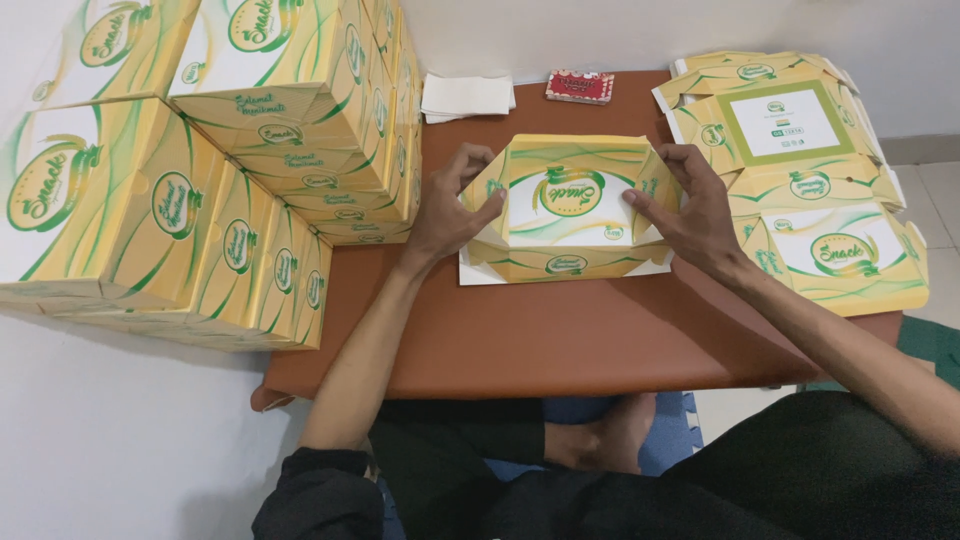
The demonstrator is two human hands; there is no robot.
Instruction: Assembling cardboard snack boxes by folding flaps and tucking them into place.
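Left hand [450,205]: fingers spread and bent, pressing the left end flap of a half-folded box [568,205]; thumb and forefinger pinch the flap edge.

Right hand [690,205]: fingers partly spread, fingertips on the right end flap of the same box, thumb on its white inner panel. The two hands sit apart, one at each end.

Half-folded box: yellow, green and white card, side walls raised, lying near the middle of the back half of a low brown table [560,345].

Stack of flat boxes [800,170]: unfolded card blanks, piled on the right of the table, just beside the right hand.

Finished boxes [230,160]: closed, stacked in several rows at the left, partly cut off by the picture edge.

White paper stack [467,96] and small red packet [580,86]: at the table's far edge; what they contain cannot be made out.

Legs and a bare foot [600,440]: under the table, partly hidden.
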